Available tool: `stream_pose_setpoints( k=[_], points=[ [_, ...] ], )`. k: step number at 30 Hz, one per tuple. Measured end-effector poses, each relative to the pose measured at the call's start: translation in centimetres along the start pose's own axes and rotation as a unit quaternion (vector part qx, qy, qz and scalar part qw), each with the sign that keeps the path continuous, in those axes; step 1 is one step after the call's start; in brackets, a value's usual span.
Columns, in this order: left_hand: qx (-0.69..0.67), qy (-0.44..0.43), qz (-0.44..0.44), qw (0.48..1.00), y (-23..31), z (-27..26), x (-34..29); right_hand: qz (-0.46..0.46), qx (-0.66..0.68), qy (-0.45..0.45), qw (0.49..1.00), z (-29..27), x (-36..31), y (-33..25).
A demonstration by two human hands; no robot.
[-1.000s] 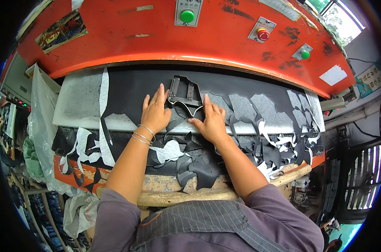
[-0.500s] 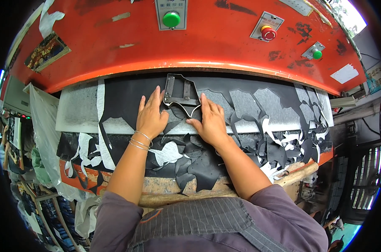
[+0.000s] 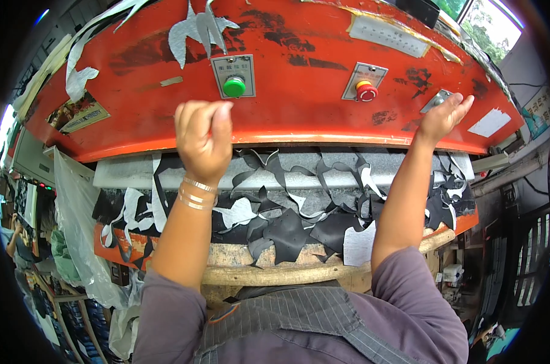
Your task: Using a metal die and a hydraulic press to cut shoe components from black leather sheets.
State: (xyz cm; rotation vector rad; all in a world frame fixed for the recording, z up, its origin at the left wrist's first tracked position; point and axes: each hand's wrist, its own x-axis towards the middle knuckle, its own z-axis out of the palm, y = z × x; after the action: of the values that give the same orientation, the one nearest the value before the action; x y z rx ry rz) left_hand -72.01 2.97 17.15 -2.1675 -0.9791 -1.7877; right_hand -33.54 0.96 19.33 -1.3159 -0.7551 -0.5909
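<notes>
My left hand [image 3: 203,141] is raised in front of the red machine's panel, fingers curled in and thumb up, just below the large green button [image 3: 233,87]. Nothing shows in it. My right hand [image 3: 446,116] has its fingers stretched out over a small metal button plate [image 3: 435,101] at the panel's right. It hides that plate's button, so I cannot tell if it presses it. Under the panel's lower edge, the tip of a metal cutting die [image 3: 266,159] peeks out among black sheet scraps; the rest of it is hidden.
A red stop button [image 3: 366,91] sits between my hands on the panel. Black and white offcuts [image 3: 285,235] litter the bed and ledge, with a wooden rail [image 3: 275,276] along the front. Clear plastic sheeting [image 3: 84,224] hangs at left.
Both hands have let go of the cutting die and risen to the panel, the right one moving far right. The view has tilted upward, and the die is now mostly under the machine.
</notes>
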Motion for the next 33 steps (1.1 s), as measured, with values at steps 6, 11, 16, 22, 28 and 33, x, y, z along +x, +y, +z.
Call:
stream_pose_setpoints(
  k=[6,11,16,22,28,33],
  points=[
    [-0.047,-0.23,-0.123,0.964,-0.1,-2.1,1.7,0.023,-0.084,-0.126,0.988,-2.0,-0.4,0.5],
    [-0.054,-0.45,-0.226,0.863,4.2,-10.4,-8.2,0.127,-0.009,-0.674,0.728,-13.2,-14.0,-10.0],
    [-0.048,-0.485,-0.251,0.837,10.3,-15.7,-14.8,-0.113,0.066,-0.791,0.598,-19.5,-22.8,-17.5],
    [0.011,-0.428,-0.238,0.872,10.8,-15.0,-15.9,-0.149,0.005,-0.761,0.632,-19.2,-24.8,-18.1],
    [-0.017,-0.444,-0.258,0.858,9.8,-15.2,-17.5,-0.142,-0.002,-0.893,0.426,-16.3,-23.2,-17.3],
    [-0.215,-0.44,-0.416,0.766,3.7,-10.7,-20.7,-0.129,-0.069,-0.671,0.727,-4.6,-23.9,-12.0]
  ],
)
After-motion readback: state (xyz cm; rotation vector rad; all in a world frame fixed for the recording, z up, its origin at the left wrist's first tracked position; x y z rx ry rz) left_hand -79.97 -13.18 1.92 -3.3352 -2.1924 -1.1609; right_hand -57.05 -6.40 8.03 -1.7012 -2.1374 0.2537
